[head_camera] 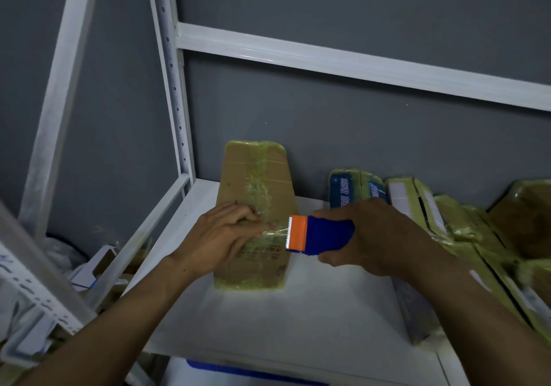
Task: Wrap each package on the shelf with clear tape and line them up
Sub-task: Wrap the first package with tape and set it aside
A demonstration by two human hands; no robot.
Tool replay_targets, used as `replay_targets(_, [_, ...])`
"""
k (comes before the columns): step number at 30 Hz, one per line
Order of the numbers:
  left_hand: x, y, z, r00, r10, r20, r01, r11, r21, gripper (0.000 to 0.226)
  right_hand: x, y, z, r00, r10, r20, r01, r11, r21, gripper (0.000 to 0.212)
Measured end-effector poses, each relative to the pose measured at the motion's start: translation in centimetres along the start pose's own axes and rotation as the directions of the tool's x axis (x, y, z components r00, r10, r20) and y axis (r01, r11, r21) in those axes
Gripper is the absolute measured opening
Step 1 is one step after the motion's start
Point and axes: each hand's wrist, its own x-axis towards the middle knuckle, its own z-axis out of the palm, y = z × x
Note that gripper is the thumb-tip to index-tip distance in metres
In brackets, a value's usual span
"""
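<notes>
A long brown cardboard package lies on the white shelf, its far end against the grey wall, with crinkled clear tape running along its top. My left hand presses flat on the package's near half, fingertips on the tape. My right hand grips a blue tape dispenser with an orange toothed cutter, held just right of the package. A short strip of clear tape stretches from the cutter to the package under my left fingertips.
Several tape-wrapped packages stand in a row along the shelf's right side, some blue-printed, some brown. White metal uprights and a crossbar frame the shelf. Loose boxes and bags lie lower left. A blue bin sits below the shelf.
</notes>
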Motion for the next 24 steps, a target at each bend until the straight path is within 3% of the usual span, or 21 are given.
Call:
replay_targets(8, [0.2,1.0,0.2,0.996,-0.089,-0.009,0.089,0.996,-0.003,0.038,1.3,0.5,0.2,1.0,0.002,0.024,-0.002,1.0,-0.005,0.073])
replay_targets(17, [-1.3,0.5,-1.6,0.982,-0.137,0.13,0.135,0.991,0.022,0.044,2.0,-1.2,1.7,0.997,-0.062,0.035,0.056,0.987,0.152,0.071])
replay_targets(19, [-1.7,0.4,-2.0,0.989,-0.111,0.101,0.107,0.993,0.044,0.036,2.4,-1.7,2.2,0.997,-0.07,0.022,0.066,0.983,0.172,0.072])
replay_targets(22, [-2.2,0.3,-1.7,0.998,-0.052,0.034,0.05,0.997,0.059,0.051,2.8,-1.9,2.7,0.997,-0.071,0.012,0.068,0.983,0.172,0.07])
replay_targets(24, [-2.1,0.2,-1.1,0.998,-0.043,-0.037,0.044,0.998,0.05,0.038,2.8,-1.7,2.8,0.997,-0.07,0.013,0.067,0.985,0.161,0.071])
